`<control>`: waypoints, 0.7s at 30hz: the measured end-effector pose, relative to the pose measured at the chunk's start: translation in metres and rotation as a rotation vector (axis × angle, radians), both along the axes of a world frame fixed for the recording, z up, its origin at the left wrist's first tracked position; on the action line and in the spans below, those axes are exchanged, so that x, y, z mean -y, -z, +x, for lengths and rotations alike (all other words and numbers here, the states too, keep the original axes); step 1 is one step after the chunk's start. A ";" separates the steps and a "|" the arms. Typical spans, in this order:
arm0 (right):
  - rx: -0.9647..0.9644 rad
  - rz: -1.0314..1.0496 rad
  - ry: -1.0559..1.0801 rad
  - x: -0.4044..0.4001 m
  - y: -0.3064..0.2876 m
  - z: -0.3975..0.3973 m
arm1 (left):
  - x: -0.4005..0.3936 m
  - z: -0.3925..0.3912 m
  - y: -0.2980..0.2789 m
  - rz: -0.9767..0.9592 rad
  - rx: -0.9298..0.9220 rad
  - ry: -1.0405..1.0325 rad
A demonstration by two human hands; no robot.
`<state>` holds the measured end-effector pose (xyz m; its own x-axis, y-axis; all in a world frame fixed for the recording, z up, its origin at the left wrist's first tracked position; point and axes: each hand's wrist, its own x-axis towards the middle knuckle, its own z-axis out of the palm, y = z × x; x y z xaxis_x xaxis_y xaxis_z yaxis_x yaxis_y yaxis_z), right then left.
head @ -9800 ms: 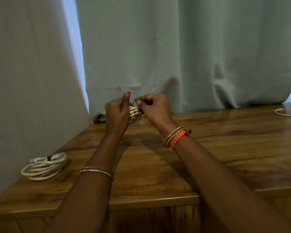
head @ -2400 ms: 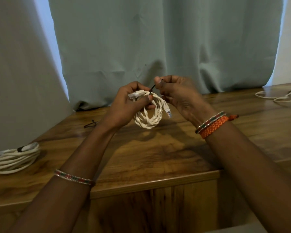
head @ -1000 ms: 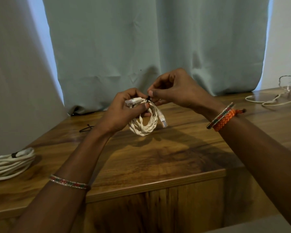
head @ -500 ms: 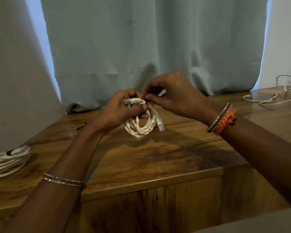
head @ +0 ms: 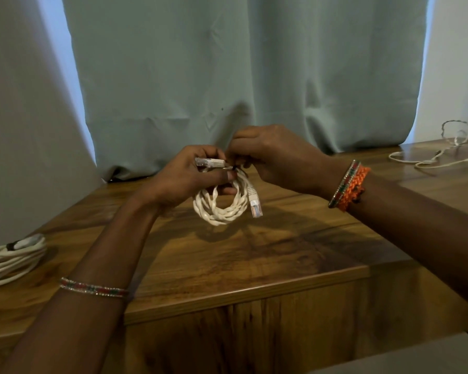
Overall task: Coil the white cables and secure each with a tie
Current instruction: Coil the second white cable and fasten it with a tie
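Note:
A small coil of white twisted cable (head: 222, 209) hangs in the air above the wooden table (head: 254, 255). My left hand (head: 184, 182) grips the top of the coil, thumb pressed over one plug. The other clear plug (head: 255, 203) dangles on the coil's right side. My right hand (head: 273, 157) pinches a thin black tie (head: 237, 167) at the top of the coil, right against my left thumb. Most of the tie is hidden by my fingers.
A larger coiled white cable (head: 11, 259) with a dark tie lies at the table's left edge. A loose white cable (head: 438, 157) sprawls at the far right. Pale green curtains (head: 241, 76) hang behind the table. The table's front edge is close to me.
The coil came nearer and turned to hang open toward me. My right hand moved from pulling the tie upward to pinching it tight against the top of the coil.

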<state>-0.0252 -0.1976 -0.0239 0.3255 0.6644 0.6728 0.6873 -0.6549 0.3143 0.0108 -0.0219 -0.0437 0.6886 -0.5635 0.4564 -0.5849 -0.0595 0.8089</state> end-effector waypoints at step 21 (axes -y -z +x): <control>-0.140 0.380 -0.146 0.000 0.021 -0.001 | -0.002 -0.007 -0.005 0.021 -0.137 0.105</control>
<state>-0.0263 -0.1980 -0.0445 0.3521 0.4241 0.8344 0.8001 -0.5990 -0.0332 0.0037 -0.0201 -0.0392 0.6805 -0.6441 0.3495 -0.4727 -0.0214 0.8810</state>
